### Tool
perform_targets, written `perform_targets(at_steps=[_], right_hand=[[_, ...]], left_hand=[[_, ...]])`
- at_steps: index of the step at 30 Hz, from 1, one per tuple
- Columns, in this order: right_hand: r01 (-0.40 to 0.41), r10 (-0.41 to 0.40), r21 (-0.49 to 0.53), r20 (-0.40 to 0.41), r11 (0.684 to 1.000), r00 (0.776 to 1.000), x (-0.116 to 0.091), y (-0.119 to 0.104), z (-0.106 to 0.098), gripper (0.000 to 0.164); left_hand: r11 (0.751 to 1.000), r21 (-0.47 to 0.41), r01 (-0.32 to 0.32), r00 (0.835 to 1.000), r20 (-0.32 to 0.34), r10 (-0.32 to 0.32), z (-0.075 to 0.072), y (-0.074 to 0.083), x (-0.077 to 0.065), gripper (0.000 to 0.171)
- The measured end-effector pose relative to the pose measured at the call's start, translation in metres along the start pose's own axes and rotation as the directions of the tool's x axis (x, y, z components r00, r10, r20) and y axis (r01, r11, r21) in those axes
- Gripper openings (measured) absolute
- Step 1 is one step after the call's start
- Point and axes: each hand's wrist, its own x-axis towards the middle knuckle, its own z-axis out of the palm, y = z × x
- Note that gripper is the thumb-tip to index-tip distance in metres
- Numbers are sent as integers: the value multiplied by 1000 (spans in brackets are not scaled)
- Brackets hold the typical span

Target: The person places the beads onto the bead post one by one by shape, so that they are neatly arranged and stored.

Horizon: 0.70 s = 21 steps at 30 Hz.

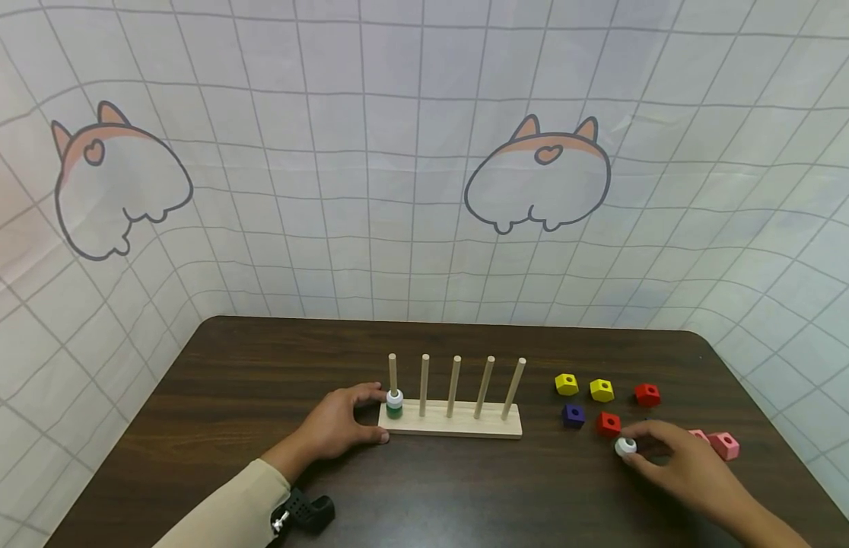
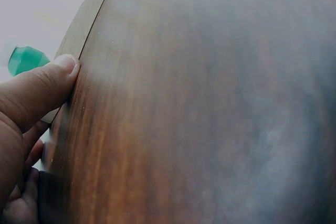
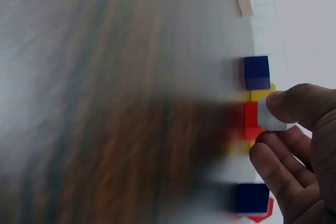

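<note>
A pale wooden peg board (image 1: 452, 420) with several upright pegs lies mid-table. On its leftmost peg, a white bead (image 1: 394, 398) rests over a green bead (image 1: 394, 412). My left hand (image 1: 332, 426) holds the left end of the base, thumb at the front edge and fingers behind; the left wrist view shows the thumb (image 2: 50, 80) against the wood beside the green bead (image 2: 29, 60). Over at the right, my right hand (image 1: 694, 468) pinches another white bead (image 1: 625, 447) between thumb and fingers, close to a red bead (image 1: 608, 424).
Around the right hand are two yellow beads (image 1: 566, 384), a dark blue bead (image 1: 573, 415), another red bead (image 1: 647, 394) and pink beads (image 1: 724, 446), partly hidden. A second dark blue bead (image 3: 253, 198) shows below the fingers. Patterned cloth (image 1: 411, 167) hangs behind the dark table (image 1: 465, 495).
</note>
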Motion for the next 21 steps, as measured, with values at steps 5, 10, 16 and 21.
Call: perform_targets(at_steps=[5,10,16,21], right_hand=[[35,-34,24,-44,999,998,7,-11,1,33],[50,-47,61,-62,997,997,14,-22,-4,32],[114,-106,76,-103,991,989,21,-36,-12,28],[141,-130,89,-115,986,985,28,-48,-18,27]], left_hand=[[1000,6,1,1000,2,-1,0,0,0,56],[1000,3,-3,1000,5,3,0,0,0,56],[1000,-16,-9,1000,6,9,0,-1,-1,55],[1000,-18,-14,1000,6,14,0,-1,-1,56]])
